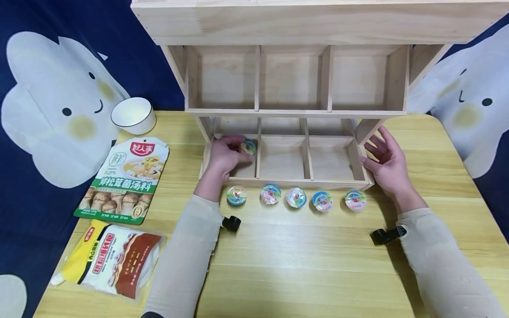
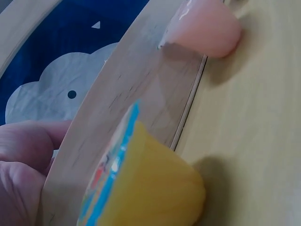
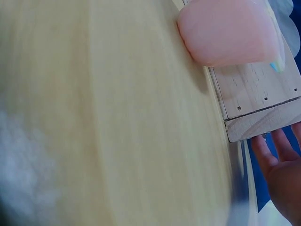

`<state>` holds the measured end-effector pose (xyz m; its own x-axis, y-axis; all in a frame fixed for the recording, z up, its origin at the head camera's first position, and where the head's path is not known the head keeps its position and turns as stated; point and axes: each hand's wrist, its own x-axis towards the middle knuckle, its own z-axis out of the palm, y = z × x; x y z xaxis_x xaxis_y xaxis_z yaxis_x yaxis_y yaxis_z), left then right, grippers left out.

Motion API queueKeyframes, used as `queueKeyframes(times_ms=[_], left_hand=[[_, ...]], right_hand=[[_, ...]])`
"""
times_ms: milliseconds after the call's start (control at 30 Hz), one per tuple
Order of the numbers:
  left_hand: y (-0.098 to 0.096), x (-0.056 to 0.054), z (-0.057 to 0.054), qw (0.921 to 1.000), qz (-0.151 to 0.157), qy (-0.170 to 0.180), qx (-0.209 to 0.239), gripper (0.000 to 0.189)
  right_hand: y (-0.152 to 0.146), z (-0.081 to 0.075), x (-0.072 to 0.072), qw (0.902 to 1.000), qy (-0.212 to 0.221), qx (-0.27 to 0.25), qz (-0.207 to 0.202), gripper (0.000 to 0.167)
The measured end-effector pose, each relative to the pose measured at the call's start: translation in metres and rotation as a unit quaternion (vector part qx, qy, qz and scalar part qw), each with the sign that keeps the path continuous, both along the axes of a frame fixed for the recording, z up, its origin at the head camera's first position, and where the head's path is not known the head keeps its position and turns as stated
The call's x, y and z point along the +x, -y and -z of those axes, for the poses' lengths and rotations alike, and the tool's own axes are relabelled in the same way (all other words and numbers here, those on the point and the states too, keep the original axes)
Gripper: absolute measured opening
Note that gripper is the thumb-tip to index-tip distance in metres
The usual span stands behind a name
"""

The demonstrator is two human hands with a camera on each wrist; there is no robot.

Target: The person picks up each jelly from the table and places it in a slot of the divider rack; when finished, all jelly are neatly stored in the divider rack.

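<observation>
In the head view my left hand (image 1: 224, 155) reaches into the bottom-left compartment of a wooden shelf (image 1: 296, 112) and pinches a jelly cup (image 1: 248, 147) by its sides. The lid of that cup faces up. My right hand (image 1: 386, 162) rests against the shelf's lower right side, fingers loosely bent and thumb near the front edge; it holds nothing. Along the shelf's front lies a row of several jelly cups, among them a yellow cup (image 2: 157, 179) and a pink cup (image 2: 207, 28) in the left wrist view. Another pink cup (image 3: 230, 33) appears in the right wrist view.
On the left stand a white bowl (image 1: 134, 115), a green-and-white mushroom soup packet (image 1: 123, 179) and a yellow, white and brown bag (image 1: 113, 258). The shelf's upper tier (image 1: 318, 22) overhangs the lower compartments. A dark blue cloth (image 1: 47, 234) hangs behind the wooden table (image 1: 302, 274).
</observation>
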<state>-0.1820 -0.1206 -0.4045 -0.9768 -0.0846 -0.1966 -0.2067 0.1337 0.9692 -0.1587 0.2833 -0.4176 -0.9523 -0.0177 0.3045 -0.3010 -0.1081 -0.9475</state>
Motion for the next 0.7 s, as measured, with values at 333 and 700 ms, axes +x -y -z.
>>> queueKeyframes(times_ms=[333, 700], left_hand=[[0.0002, -0.006, 0.0014, 0.9989, 0.028, -0.005, -0.037, 0.063], [0.0005, -0.0061, 0.0023, 0.9975, 0.026, -0.015, -0.064, 0.06]], right_hand=[[-0.0018, 0.0029, 0.0001, 0.9999, -0.001, -0.003, -0.01, 0.091], [-0.0013, 0.0018, -0.0009, 1.0, 0.0, 0.002, -0.007, 0.089]])
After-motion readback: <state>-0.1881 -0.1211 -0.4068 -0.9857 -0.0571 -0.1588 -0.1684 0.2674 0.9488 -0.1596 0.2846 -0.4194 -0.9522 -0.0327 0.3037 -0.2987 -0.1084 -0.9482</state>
